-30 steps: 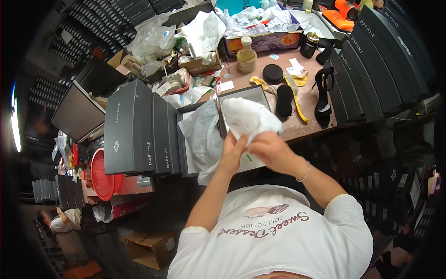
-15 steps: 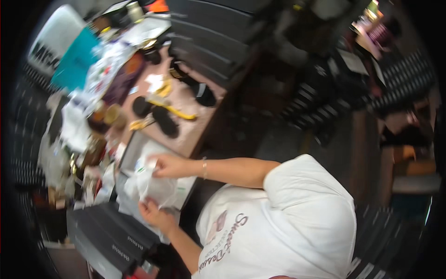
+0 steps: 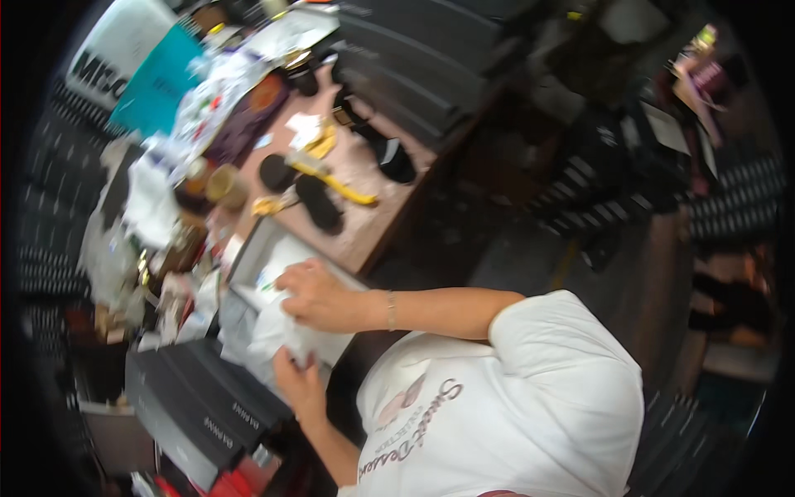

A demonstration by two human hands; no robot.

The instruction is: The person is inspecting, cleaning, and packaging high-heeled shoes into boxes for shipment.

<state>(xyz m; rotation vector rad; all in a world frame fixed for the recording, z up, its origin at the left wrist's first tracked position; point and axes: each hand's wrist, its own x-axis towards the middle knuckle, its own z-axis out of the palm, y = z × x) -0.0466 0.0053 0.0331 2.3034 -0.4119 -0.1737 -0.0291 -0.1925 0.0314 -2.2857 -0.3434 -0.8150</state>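
Note:
An open shoe box (image 3: 341, 346) with pale inner walls lies at the near end of the workbench. Crumpled white tissue paper (image 3: 277, 327) fills part of it. My right hand (image 3: 319, 300), with a bracelet at its wrist, rests over the paper with bent fingers closed on it. Lower down, my left hand (image 3: 300, 388) grips the paper's near edge between thumb and fingers. Something small and dark shows by its fingertips, too blurred to name. Whether anything is wrapped in the paper is hidden.
On the pink bench lie dark sandals (image 3: 396, 159), dark soles (image 3: 318, 204) and a yellow-handled brush (image 3: 352, 192). Jars (image 3: 226, 187) and plastic bags crowd the left side. Dark shoe boxes (image 3: 207, 410) are stacked close by my left arm; more stacks stand behind and rightward.
My right hand has turned from pinching the raised paper to lying over it, lower against the box. My left hand has shifted slightly right. The whole view has moved a little.

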